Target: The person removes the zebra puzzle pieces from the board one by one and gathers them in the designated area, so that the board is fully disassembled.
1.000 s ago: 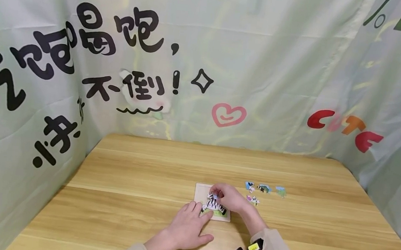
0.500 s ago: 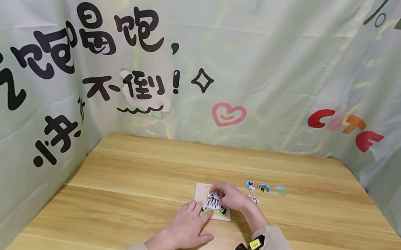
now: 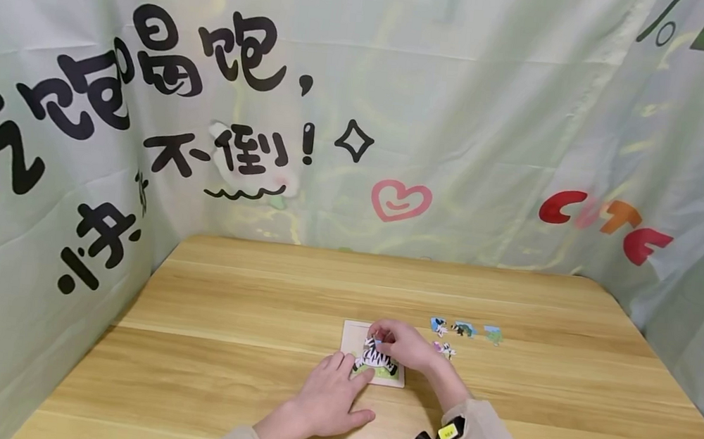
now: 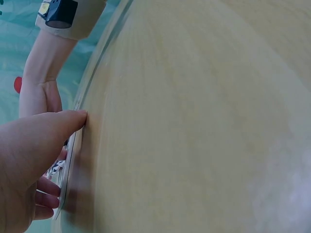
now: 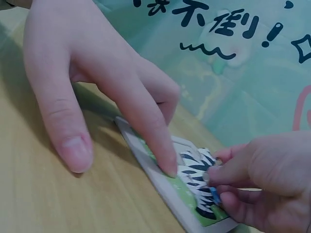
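right hand point(image 3: 400, 342) barely shifted | zebra puzzle point(image 3: 377, 357): black-white stripes, green base

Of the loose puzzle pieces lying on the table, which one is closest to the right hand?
The pink and white piece, lying just beside the right hand. The other three loose pieces sit in a row farther back.

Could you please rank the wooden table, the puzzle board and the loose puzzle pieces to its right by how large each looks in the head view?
1. Wooden table, by far the largest.
2. Puzzle board, partly covered by both hands.
3. Loose puzzle pieces: each is smallest, and they look alike in size, so I would not rank them.
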{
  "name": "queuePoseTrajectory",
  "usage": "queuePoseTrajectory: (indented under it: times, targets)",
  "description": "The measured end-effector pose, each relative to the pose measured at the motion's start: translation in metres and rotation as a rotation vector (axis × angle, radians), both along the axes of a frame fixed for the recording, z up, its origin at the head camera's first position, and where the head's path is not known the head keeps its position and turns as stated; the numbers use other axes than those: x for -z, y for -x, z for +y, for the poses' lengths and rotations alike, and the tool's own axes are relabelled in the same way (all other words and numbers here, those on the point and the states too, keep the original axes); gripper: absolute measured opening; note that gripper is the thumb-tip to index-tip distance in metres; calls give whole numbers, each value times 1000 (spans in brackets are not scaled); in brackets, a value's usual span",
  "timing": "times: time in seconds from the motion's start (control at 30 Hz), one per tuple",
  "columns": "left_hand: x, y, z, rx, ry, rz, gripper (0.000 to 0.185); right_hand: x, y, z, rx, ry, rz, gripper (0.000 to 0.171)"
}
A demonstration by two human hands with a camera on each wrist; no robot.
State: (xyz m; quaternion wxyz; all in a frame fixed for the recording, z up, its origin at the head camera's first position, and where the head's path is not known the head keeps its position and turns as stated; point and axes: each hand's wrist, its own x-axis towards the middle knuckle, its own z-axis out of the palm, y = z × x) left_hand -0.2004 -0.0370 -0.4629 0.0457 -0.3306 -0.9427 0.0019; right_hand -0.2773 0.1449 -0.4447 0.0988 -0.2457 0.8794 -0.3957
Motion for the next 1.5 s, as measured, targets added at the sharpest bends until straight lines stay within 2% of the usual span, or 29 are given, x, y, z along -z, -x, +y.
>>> queuePoseTrajectory:
  times: [0.13, 0.4, 0.8, 0.97, 1.27, 1.4, 1.5]
  targets:
    - [0, 0, 0, 3, -3, -7, 68, 3, 0, -2, 56, 31, 7, 16]
    - [2, -3, 0, 15, -1, -9, 67, 1, -1, 12, 70, 247, -182, 18]
    - [2, -8, -3, -12, -18, -33, 68, -6, -4, 60, 186, 338, -199, 22]
    - [3, -10, -6, -9, -7, -28, 69, -7, -10, 81, 192, 384, -195, 23]
    - [2, -13, -7, -20, 0, -41, 69, -12, -17, 130, 254, 319, -149, 30]
    - [2, -13, -7, -20, -7, -40, 69, -6, -17, 153, 232, 254, -143, 27]
    - [2, -13, -7, -19, -11, -39, 69, 2, -16, 161, 230, 181, -99, 25]
